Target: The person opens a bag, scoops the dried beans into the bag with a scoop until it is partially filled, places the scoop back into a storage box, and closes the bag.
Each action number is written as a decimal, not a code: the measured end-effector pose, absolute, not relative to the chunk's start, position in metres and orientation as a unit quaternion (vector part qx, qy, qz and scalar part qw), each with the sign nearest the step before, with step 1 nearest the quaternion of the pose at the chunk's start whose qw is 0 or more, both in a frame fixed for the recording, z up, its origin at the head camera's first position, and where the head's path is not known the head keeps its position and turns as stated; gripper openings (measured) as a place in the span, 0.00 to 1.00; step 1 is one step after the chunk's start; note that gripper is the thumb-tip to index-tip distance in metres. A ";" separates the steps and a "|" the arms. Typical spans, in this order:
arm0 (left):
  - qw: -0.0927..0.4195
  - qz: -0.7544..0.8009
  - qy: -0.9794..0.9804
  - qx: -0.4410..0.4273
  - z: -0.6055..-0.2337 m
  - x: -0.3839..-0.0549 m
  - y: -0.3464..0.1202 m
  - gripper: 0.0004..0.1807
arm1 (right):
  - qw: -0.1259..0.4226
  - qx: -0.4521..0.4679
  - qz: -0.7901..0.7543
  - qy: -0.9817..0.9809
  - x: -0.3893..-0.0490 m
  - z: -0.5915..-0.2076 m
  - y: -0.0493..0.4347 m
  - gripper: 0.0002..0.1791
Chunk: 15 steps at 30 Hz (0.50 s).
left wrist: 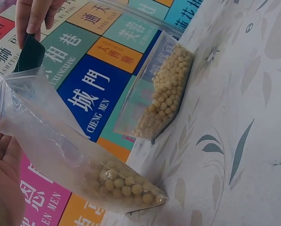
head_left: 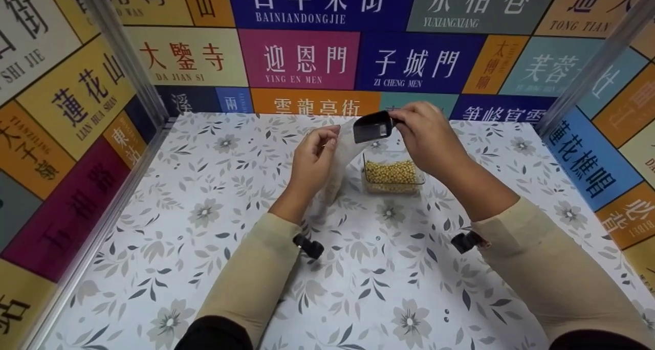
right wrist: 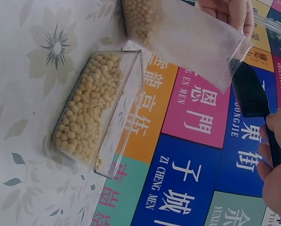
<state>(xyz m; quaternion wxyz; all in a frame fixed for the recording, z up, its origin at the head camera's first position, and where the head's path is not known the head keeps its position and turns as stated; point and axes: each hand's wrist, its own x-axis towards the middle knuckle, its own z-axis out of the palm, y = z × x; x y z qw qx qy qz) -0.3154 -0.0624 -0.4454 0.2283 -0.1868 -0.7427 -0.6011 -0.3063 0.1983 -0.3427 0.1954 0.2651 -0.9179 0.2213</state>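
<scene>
My left hand [head_left: 313,158] holds a translucent plastic bag [head_left: 344,153] near its top, fingers and thumb at the edge. The bag hangs upright, and round pale-yellow soybeans [left wrist: 124,186] lie in its bottom, close over the tabletop. A black scoop [head_left: 372,127] is gripped by its handle in my right hand [head_left: 432,137]. Its front edge sits in the bag's open mouth, tilted down toward it; no beans show on the scoop. Just right of the bag, below the scoop, a clear rectangular container [head_left: 393,189] stands on the table, partly filled with more soybeans [right wrist: 88,103].
White cloth with grey flowers and leaves covers the table [head_left: 389,288]. Behind it and along both sides rise panels [head_left: 302,58] of coloured blocks with street names. Metal posts [head_left: 128,48] stand at the back corners. Small black cameras [head_left: 308,246] sit on both wrists.
</scene>
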 end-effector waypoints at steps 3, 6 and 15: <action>0.226 -0.610 -0.736 -0.188 -0.446 -0.316 -0.062 0.08 | 0.177 0.246 0.250 -0.920 -0.305 -0.344 0.205 0.19; 0.224 -0.617 -0.731 -0.188 -0.446 -0.317 -0.061 0.08 | 0.142 0.208 0.303 -0.919 -0.303 -0.345 0.215 0.19; 0.220 -0.618 -0.734 -0.177 -0.446 -0.316 -0.061 0.07 | 0.077 0.135 0.375 -0.914 -0.301 -0.361 0.252 0.23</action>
